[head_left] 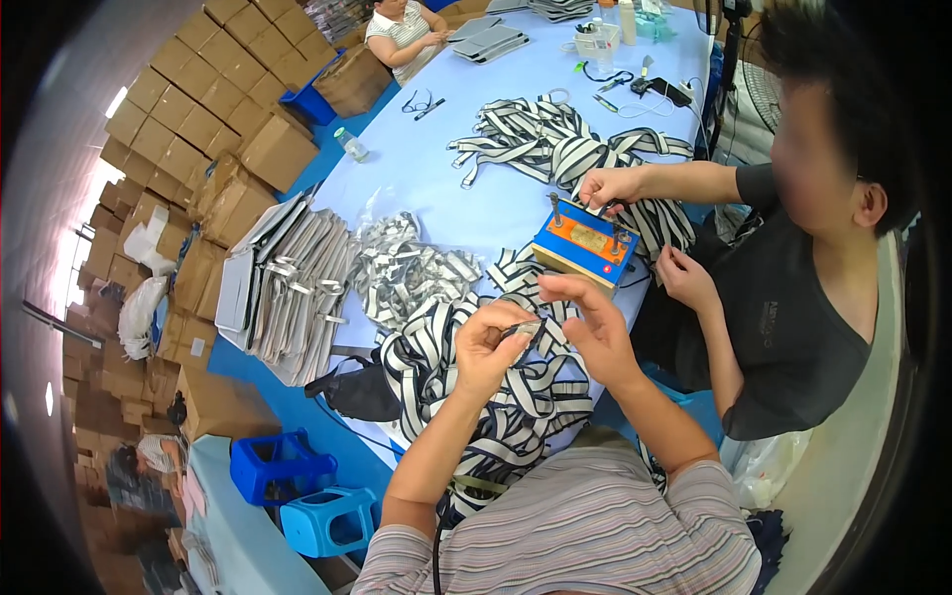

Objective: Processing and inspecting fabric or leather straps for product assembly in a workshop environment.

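In front of my chest, my left hand (484,349) is closed in a pinch on the end of a dark and pale strap (529,328); how far this strap runs is hidden. Just to its right, my right hand (599,335) is raised with thumb and fingers apart, and nothing shows between them. Under both hands lies a big tangled heap of black-and-white striped straps (426,359). Beyond my right hand stands a blue and orange box-shaped device (587,244) with two upright metal posts.
A co-worker (793,288) at my right works beside the device, near more striped straps (580,154). Clear plastic-wrapped pieces (407,268) and stacked grey flat items (293,283) lie to the left. Blue stools (327,521) stand lower left. Another person (402,40) sits at the far end.
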The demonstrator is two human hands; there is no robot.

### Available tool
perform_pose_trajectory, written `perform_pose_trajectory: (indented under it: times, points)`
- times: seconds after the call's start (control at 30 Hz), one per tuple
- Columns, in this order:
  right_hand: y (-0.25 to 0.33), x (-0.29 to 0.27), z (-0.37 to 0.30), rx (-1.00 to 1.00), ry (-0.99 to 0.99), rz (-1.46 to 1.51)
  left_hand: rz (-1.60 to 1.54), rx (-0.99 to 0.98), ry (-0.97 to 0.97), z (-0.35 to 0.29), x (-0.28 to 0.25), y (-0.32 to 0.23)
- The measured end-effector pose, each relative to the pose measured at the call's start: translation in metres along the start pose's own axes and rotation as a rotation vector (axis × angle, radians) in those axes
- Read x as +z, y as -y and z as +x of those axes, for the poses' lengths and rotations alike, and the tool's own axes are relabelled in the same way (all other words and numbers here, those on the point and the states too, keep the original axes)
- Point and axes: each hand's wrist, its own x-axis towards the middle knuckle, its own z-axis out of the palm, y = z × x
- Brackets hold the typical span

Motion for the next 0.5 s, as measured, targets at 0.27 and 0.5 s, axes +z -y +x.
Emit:
perform_pose_trajectory:
  times: [0.27,0.5]
  points:
    - [0.016,0.002,-0.013,-0.104,0.036,-0.335,0.065,-0.015,0.018,-0.012,-0.002,-0.008]
    - [0.024,0.008,-0.016,-0.229,0.079,-0.521,0.144,0.002,0.1,-0.021,-0.002,-0.009]
